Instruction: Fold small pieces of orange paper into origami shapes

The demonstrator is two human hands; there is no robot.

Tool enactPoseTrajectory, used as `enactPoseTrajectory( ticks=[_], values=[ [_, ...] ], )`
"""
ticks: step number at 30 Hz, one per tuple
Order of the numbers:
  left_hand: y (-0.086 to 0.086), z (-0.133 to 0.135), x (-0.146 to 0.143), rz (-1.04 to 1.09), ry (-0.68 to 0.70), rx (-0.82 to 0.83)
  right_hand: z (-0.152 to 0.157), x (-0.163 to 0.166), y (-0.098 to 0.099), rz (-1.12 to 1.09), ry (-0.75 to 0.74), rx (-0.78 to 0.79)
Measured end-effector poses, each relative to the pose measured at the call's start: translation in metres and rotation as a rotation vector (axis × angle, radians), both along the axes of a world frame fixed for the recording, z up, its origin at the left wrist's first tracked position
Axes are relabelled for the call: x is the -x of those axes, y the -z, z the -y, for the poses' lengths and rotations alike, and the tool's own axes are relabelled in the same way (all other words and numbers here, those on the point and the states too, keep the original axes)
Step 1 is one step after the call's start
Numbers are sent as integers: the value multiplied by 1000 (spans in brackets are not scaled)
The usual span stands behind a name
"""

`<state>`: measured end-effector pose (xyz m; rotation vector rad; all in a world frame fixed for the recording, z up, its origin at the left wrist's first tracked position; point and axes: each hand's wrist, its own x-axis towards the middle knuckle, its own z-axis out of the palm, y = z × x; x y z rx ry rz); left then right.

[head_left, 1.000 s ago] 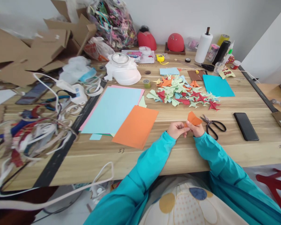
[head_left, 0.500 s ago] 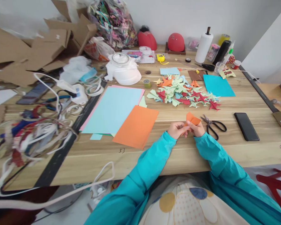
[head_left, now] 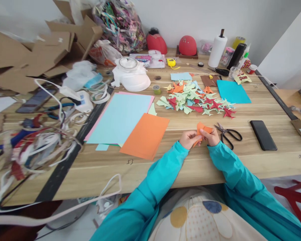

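Observation:
A small folded piece of orange paper (head_left: 202, 128) is pinched between my two hands, just above the table. My left hand (head_left: 189, 139) grips its left side, with thumb and fingers closed. On the other side my right hand (head_left: 212, 137) is closed around the paper's right part. Fingers cover much of the folds. Just right of my right hand lie black-handled scissors (head_left: 228, 134). A heap of folded paper pieces (head_left: 190, 97), green, red, orange and blue, sits beyond my hands. To the left are stacked orange sheets (head_left: 145, 136) and a light blue sheet (head_left: 120, 117).
A black phone (head_left: 263, 135) lies on the right. A teal sheet (head_left: 233, 91) is at the heap's right edge. Tangled straps and cables (head_left: 37, 144) crowd the left side, near cardboard (head_left: 52, 50). A thread spool (head_left: 156, 89) and white cap (head_left: 131, 75) stand behind the sheets.
The orange paper has turned and tilted slightly to the left between my fingers. Both hands keep hold of it in nearly the same place.

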<state>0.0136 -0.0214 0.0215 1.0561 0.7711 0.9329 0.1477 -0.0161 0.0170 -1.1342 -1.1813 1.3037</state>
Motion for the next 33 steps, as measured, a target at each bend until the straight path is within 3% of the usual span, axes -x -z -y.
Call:
enactPoseTrajectory(
  ticks=[10,16,22,33],
  values=[
    [-9,0,5,-3,19,-6,-1,1,-7,-70,8,-70],
    [-5,-1,2,-19,-22,-2,-5,-1,-1,-45,54,-61],
    [4,-2,-1,-15,-68,-26,-2,3,-6,17,0,-62],
    [6,-1,2,-53,-11,-91,-5,-1,5,-104,7,19]
  ],
)
